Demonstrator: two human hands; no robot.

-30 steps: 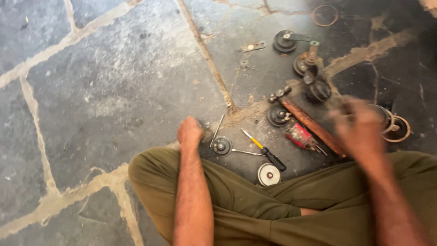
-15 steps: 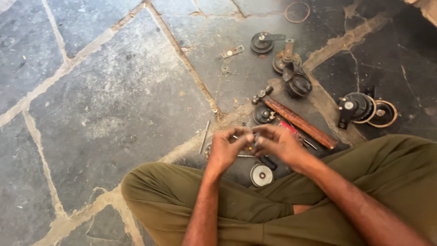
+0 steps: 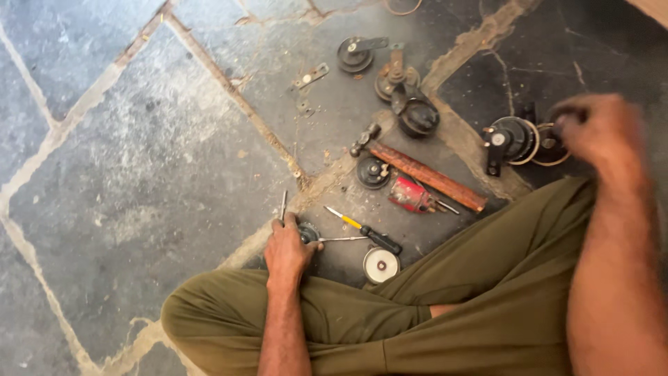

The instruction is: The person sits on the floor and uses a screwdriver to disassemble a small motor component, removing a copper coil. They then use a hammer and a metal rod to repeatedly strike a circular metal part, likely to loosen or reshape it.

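Resting on the stone floor (image 3: 139, 174), the left hand (image 3: 287, 249) lies loosely curled over one small round black part (image 3: 307, 232). The right hand (image 3: 600, 131), blurred, closes on something dark beside one black horn (image 3: 511, 138). Between them: one yellow-handled screwdriver (image 3: 363, 231), one white disc (image 3: 381, 265), one rusty bar (image 3: 426, 175). Bare floor opens leftward.

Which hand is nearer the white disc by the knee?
Left. The left hand rests on the floor just left of the white disc; the right hand is far off, up right.
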